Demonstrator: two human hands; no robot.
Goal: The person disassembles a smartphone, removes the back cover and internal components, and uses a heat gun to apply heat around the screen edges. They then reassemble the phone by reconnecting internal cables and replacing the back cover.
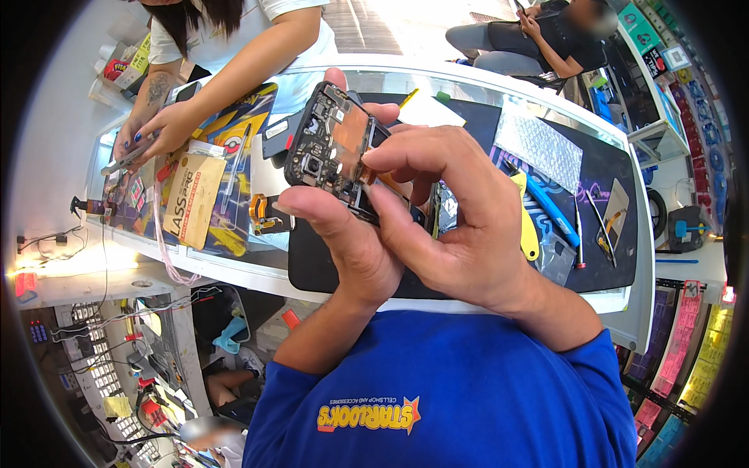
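An opened smartphone [331, 136], with its bare circuit board, camera module and copper-coloured shielding showing, is held tilted above the dark work mat. My left hand [351, 253] is closed around it from below, the thumb along its near edge and fingertips at its far edge. My right hand [468, 210] reaches over the phone's middle. Its thumb and index finger come together at the board near a copper-coloured strip; what they pinch is hidden. On the counter left of the phone lies an orange-gold flex cable part [261, 214].
Right on the mat [331, 269] lie a blue tool [550, 207], a yellow tool [530, 234], a thin screwdriver [579, 234] and bubble wrap [538, 144]. A tan package [195, 199] lies left. Across the counter, a person handles a phone [129, 156]; another person sits far right.
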